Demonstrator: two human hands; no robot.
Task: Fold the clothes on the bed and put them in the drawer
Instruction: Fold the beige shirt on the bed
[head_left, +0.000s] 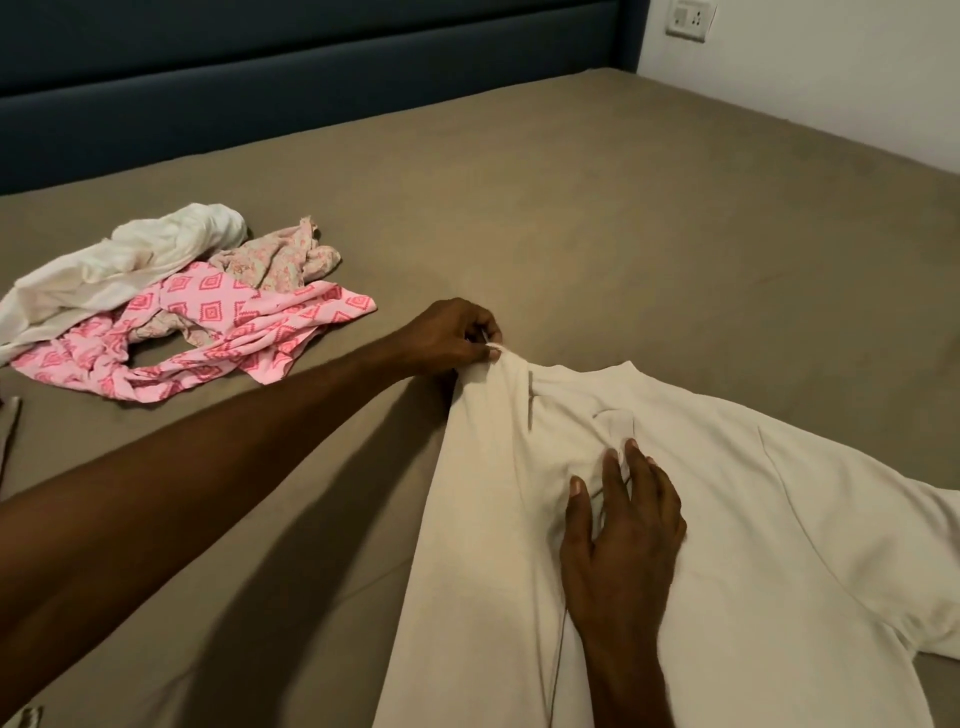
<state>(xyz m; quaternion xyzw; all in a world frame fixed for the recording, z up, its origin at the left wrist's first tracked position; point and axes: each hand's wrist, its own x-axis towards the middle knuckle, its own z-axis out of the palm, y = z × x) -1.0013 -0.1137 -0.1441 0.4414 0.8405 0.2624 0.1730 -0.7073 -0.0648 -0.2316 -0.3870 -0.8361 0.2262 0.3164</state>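
Observation:
A cream T-shirt (753, 545) lies spread on the olive-brown bed (597, 234), its collar pointing away from me and its left side folded inward. My left hand (452, 338) pinches the folded shoulder edge near the collar. My right hand (623, 514) lies flat on the shirt's chest with fingers straight, pressing the cloth down. To the far left sits a loose pile: a pink diamond-patterned garment (218, 332), a floral garment (280, 260) and a white garment (119, 260). No drawer is in view.
A dark blue padded headboard (260, 78) runs along the far side of the bed. A white wall with a switch plate (691, 18) stands at the upper right. The bed's right edge runs diagonally near the wall.

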